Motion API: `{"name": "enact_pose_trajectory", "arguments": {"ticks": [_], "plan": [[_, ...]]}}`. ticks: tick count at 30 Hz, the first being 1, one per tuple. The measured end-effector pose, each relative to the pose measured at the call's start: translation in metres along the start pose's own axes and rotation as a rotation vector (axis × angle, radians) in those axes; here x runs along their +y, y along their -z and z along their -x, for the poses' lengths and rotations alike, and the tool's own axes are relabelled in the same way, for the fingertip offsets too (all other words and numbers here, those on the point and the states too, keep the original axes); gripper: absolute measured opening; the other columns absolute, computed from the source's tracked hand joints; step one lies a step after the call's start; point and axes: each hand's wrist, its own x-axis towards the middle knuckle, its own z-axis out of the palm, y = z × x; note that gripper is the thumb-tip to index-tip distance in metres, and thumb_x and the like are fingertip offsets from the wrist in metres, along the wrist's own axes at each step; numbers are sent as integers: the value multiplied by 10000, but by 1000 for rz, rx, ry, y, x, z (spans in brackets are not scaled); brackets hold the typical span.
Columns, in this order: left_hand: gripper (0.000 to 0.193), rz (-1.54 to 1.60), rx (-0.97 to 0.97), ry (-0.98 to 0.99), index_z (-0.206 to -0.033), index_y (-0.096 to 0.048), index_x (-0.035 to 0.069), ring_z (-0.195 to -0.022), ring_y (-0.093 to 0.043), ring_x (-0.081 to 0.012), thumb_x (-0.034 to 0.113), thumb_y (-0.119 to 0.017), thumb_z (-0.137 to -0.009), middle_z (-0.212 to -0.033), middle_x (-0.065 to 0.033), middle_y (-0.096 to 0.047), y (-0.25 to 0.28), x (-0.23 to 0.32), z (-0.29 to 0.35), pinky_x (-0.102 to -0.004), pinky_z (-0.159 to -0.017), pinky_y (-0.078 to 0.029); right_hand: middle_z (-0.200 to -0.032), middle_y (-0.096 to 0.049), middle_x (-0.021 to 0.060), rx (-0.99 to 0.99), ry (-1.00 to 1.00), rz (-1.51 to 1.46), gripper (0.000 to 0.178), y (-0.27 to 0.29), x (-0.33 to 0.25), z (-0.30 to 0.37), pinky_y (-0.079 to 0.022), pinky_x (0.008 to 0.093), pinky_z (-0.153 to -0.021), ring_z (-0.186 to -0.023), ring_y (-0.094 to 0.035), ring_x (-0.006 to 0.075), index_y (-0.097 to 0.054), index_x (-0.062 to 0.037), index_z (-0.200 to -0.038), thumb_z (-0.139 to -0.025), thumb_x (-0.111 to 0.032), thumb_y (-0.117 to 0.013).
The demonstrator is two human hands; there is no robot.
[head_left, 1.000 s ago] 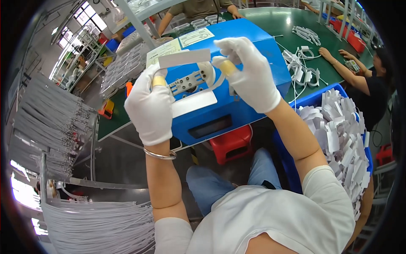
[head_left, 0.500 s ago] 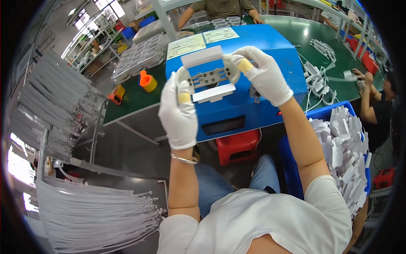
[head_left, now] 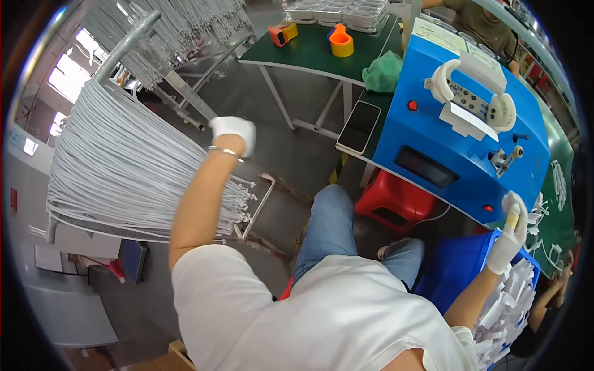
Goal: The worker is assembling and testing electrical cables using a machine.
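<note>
My left hand [head_left: 235, 133], in a white glove, reaches out to the left beside a hanging bundle of white cables [head_left: 136, 161]. Its fingers are turned away from view, so what they do is hidden. White-gloved too, with a yellow band round a finger, my right hand [head_left: 510, 234] is at the front right corner of the blue machine [head_left: 427, 133]. Its fingers stretch upward and nothing shows in them. On the machine, two curved white holders [head_left: 443, 83] flank a metal fixture [head_left: 469, 99]. A white paper piece [head_left: 468, 120] lies at its near side.
Below my right hand stands a blue bin [head_left: 455, 263] of white paper pieces. A phone [head_left: 359, 127], a green cloth [head_left: 383, 72] and an orange-yellow tape dispenser [head_left: 341, 43] lie on the green table [head_left: 309, 60]. A red stool [head_left: 396, 201] stands under the machine. Other people work beyond.
Both hands have left the fixture on the machine. My left hand has swung left to the cables, my right hand down to the right. The view has turned left.
</note>
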Motion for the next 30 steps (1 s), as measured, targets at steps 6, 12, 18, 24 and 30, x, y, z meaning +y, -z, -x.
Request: {"name": "enact_pose_trajectory", "arguments": {"ticks": [6,12,18,24,30], "plan": [[288,-114,-261,152,-1101,-697,141,-1073,-634,-261,202,-618,-831,-1156,-79,-663,-29,-37,4,-488,-868,-472,-1060,-636,99,-47,-29,-3,272,1,8,6,-471,304,-887,-961,-604,176,-604,44,-1103,-978,-177,-507],[220,-162,-196,19,-951,-734,115,-952,-671,-287,166,-631,-765,-989,-139,-695,-42,-45,2,-371,-777,-526,-1092,-608,118,-190,-46,-46,223,-26,-17,27,-471,303,-894,-947,-613,190,-611,37,-1073,-960,-134,-522],[194,-7,3,-13,-852,-732,89,-877,-674,-320,222,-651,-736,-897,-184,-687,-14,-24,15,-394,-764,-526,-1047,-606,106,-212,-86,-38,188,-20,-15,40,-466,281,-871,-910,-604,175,-624,30,-1032,-941,-106,-532],[128,156,228,-398,-805,-741,115,-840,-670,-304,153,-637,-742,-840,-162,-689,15,5,23,-379,-745,-523,-970,-603,105,-420,-28,12,179,-37,-30,60,-454,278,-813,-877,-580,174,-619,22,-967,-938,-131,-531],[142,964,57,-942,-924,-694,0,-825,-657,-198,81,-644,-820,-906,-113,-698,40,56,32,-302,-775,-505,-888,-629,132,-679,5,-48,150,-57,-33,84,-496,326,-749,-826,-621,240,-647,7,-904,-882,-139,-620]]}}
